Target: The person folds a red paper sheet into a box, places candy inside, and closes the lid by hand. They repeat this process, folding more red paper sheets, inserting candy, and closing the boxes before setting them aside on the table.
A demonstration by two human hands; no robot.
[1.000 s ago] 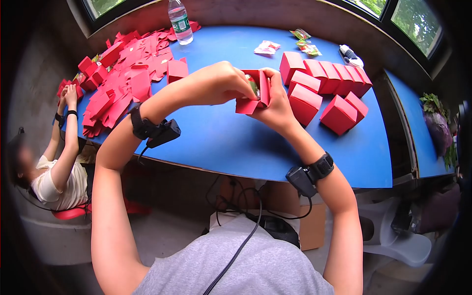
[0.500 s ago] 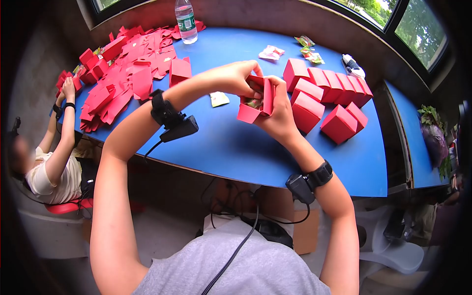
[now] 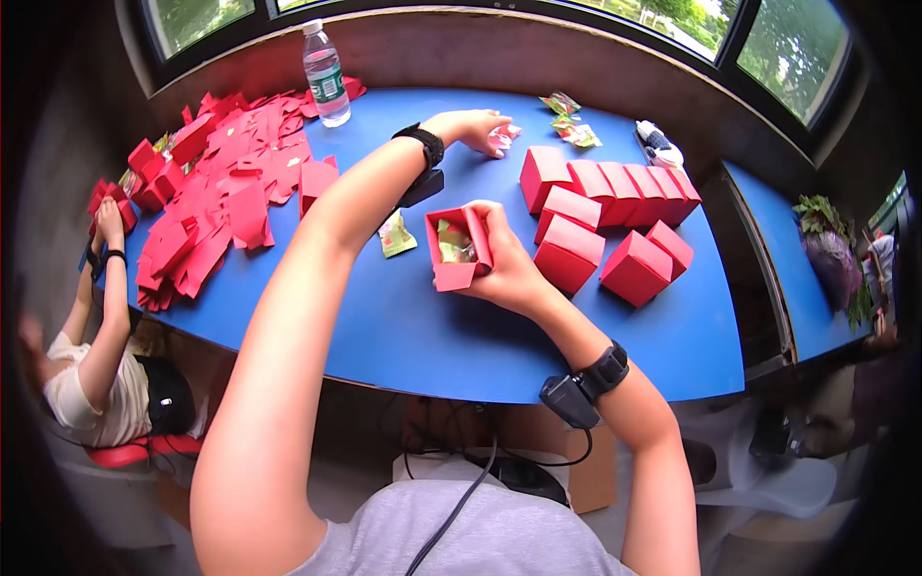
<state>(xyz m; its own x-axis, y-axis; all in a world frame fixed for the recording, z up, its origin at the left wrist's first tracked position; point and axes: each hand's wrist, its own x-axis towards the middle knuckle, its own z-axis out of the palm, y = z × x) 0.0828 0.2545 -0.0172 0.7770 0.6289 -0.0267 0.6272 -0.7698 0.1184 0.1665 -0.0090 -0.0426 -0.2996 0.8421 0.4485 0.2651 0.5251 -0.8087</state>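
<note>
My right hand (image 3: 501, 259) is wrapped round an open red box (image 3: 478, 238), tilted so its inside faces me. Green-and-yellow wrapped packets (image 3: 454, 242) show within the box. Further up the table, my left hand (image 3: 469, 129) has its fingers closed around a small pink-and-white packet (image 3: 502, 137). A yellow-green packet (image 3: 397, 234) lies on the blue table (image 3: 384, 326), left of the box. To the right of my right hand stand several closed red boxes (image 3: 569, 252), grouped in rows.
A heap of flat red box pieces (image 3: 230, 173) covers the table's left side, by a water bottle (image 3: 327, 82). More packets (image 3: 574, 131) and a white-and-dark item (image 3: 659, 144) lie at the back. Another person's hands (image 3: 109, 223) work at the far left.
My left hand has left the box and moved up to the pink-and-white packet. My right hand has brought the box slightly lower and left, its opening now towards me.
</note>
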